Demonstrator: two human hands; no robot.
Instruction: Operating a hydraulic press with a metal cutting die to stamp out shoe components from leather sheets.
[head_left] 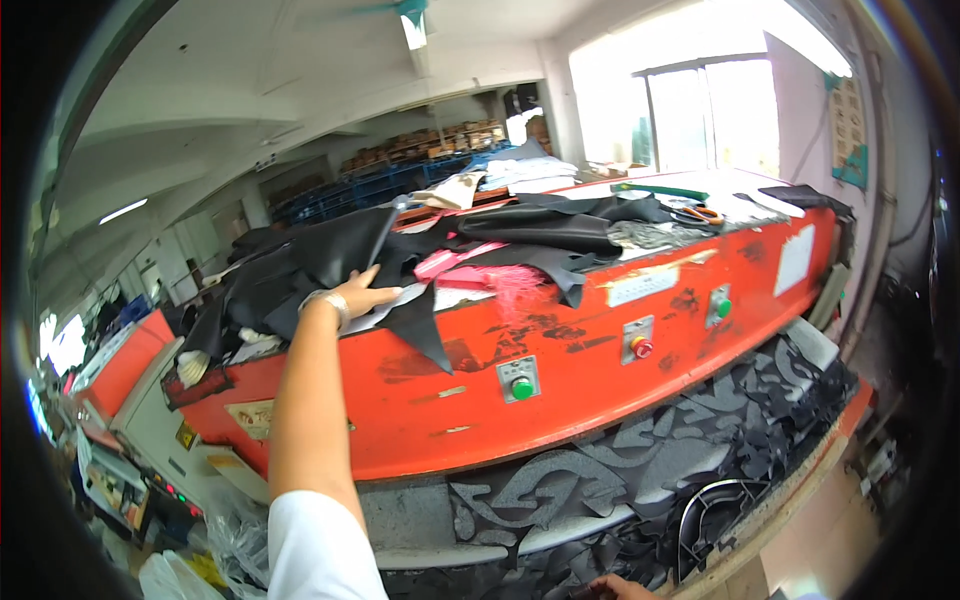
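My left arm reaches up to the top of a long red machine (450, 420). There my left hand (362, 293) has its thumb and fingers stretched out at the edge of a pile of black leather-like sheets (315, 255). A pointed black scrap (418, 325) hangs over the machine's front beside the fingertips. Just right of it lie a bright pink piece (450, 262) and frayed pink strands (515, 285). Only a small part of my right hand (618, 588) shows at the lower edge, above dark scraps; its fingers are mostly cut off.
Orange-handled scissors (703, 214) and a green tool (660, 190) lie on the machine top. Green buttons (521, 388) and a red knob (641, 347) sit on its front. Below, cut black sheet (560, 480) and a curved metal strip (690, 530) lie on the bed. Plastic bags (235, 550) are at lower left.
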